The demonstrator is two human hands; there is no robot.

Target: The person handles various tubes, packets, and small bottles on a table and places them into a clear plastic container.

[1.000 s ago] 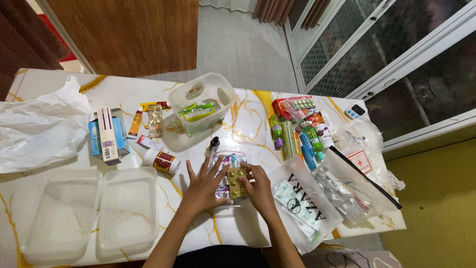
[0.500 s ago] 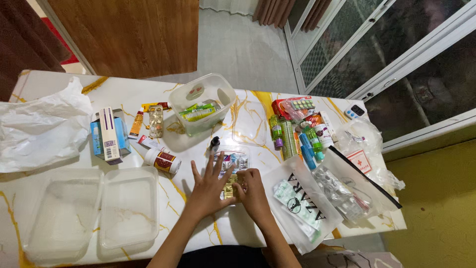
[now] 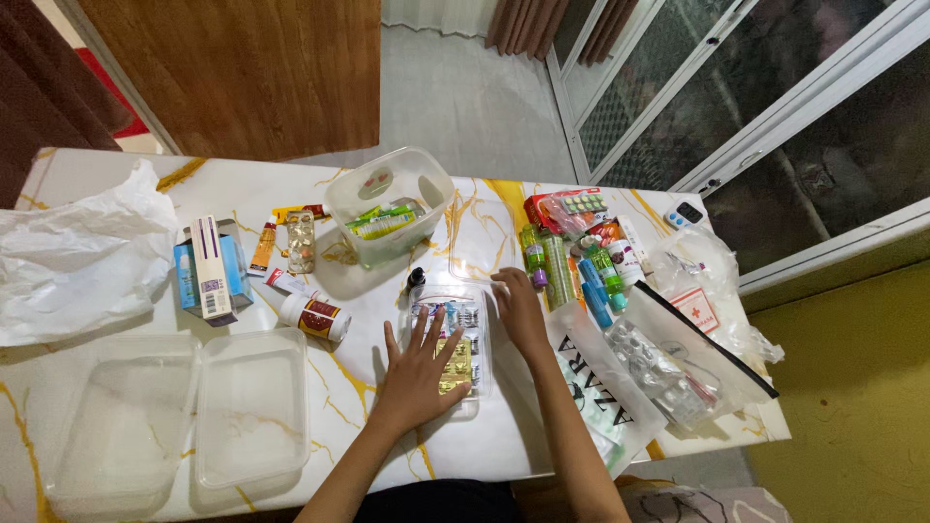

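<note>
Left hand: my left hand [image 3: 418, 373] lies flat with fingers spread apart, pressing on the gold foil blister pack [image 3: 455, 364] — it clamps nothing.
Right hand: my right hand [image 3: 520, 312] rests on the right rim of the shallow clear plastic tray [image 3: 449, 298], fingers loosely together and extended, gripping nothing that I can see.
Blister pack: inside the tray, at its near end, partly under my left fingertips; silver-and-blue blister strips [image 3: 448, 316] lie just beyond it in the same tray.
Tray: near the middle of the white marble-patterned table with gold veins [image 3: 455, 446], somewhat toward the front edge.
Small dark bottle [image 3: 417, 278]: upright, just beyond the tray's far left corner.
White pill bottle with dark red label [image 3: 316, 315]: on its side, left of the tray.
Clear tub holding green packets [image 3: 389, 205]: toward the back edge, beyond the tray.
Green and blue bottles [image 3: 572, 261]: clustered right of my right hand.
Two empty clear rectangular containers [image 3: 184, 412]: side by side at the front left corner.
Crumpled white plastic bag [image 3: 77, 257]: at the left edge.
</note>
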